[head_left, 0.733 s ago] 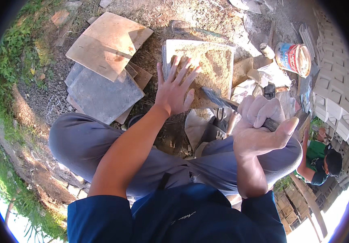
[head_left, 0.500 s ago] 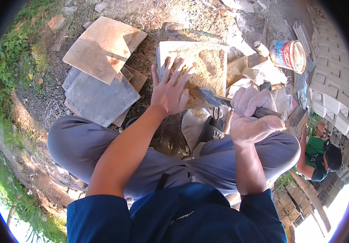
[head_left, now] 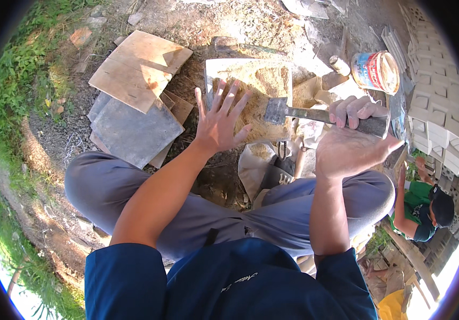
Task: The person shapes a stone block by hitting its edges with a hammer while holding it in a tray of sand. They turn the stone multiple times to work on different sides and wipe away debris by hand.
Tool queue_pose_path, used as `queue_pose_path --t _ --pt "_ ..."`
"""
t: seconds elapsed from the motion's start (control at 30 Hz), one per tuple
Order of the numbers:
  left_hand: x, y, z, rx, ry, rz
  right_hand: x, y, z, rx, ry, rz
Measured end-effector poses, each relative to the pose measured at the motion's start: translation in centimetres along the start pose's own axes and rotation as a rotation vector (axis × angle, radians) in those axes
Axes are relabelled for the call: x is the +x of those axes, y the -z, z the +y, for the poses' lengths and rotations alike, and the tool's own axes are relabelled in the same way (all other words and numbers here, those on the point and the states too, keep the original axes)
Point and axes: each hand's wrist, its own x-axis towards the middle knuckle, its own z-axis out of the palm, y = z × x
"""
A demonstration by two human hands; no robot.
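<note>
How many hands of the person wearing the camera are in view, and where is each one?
2: the left hand is spread over the left side of the sandy square slab; the right hand grips the flat-bladed scraper.

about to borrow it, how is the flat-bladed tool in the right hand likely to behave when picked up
The flat-bladed tool is probably stiff, as it runs straight from handle to blade. That flat blade should discourage rolling. The right hand looks dusty, so the handle may slip.
</note>
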Motion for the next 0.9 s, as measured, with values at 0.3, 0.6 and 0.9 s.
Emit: queue_pose_path --t 0.3,0.6,0.9 --pt "-0.6 -0.5 -0.2 -0.023 -0.070 0.123 0.4 2.1 -0.4 0.139 -0.346 -0.873" --pt "-0.2 -0.6 0.4 0.113 -0.097 0.043 0.1 2.1 1.5 0.024 -0.069 -0.510" --pt "-0.4 -0.7 0.2 0.056 -0.151 0.131 0.1 3.3 0.2 0.040 -0.087 -0.378"
